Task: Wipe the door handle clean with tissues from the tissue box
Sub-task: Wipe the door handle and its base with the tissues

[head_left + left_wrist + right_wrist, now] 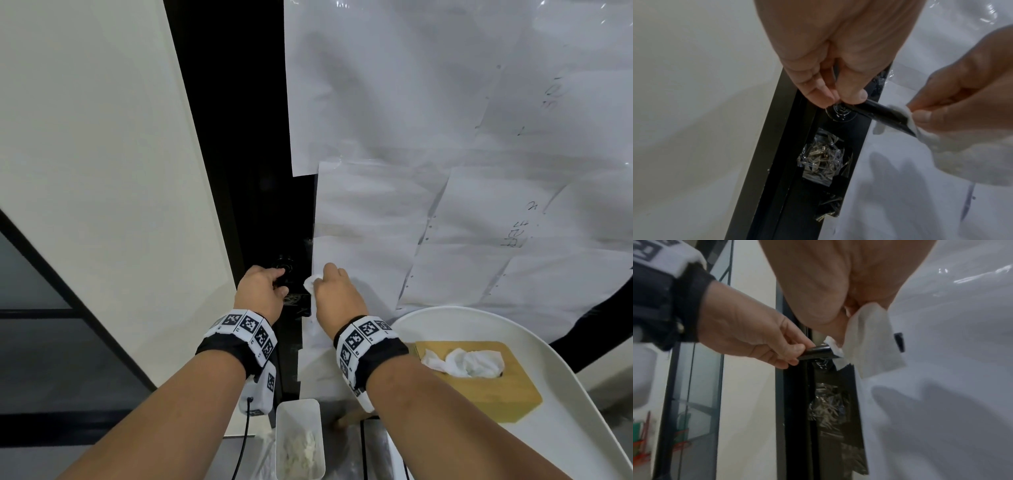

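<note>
- While the left hand (830, 68) pinches the black handle (879, 112) at its base, the right hand (962, 91) grips a white tissue (925, 138) around its free end.
- Papered door (445, 137) close behind.

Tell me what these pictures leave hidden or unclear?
- Black lever door handle: in the head view both hands cover it.
- Its free end: the white tissue held by the right hand wraps it.
- Its base: hidden under the left hand.
- Handwriting on the taped paper sheets: too blurred.
</note>
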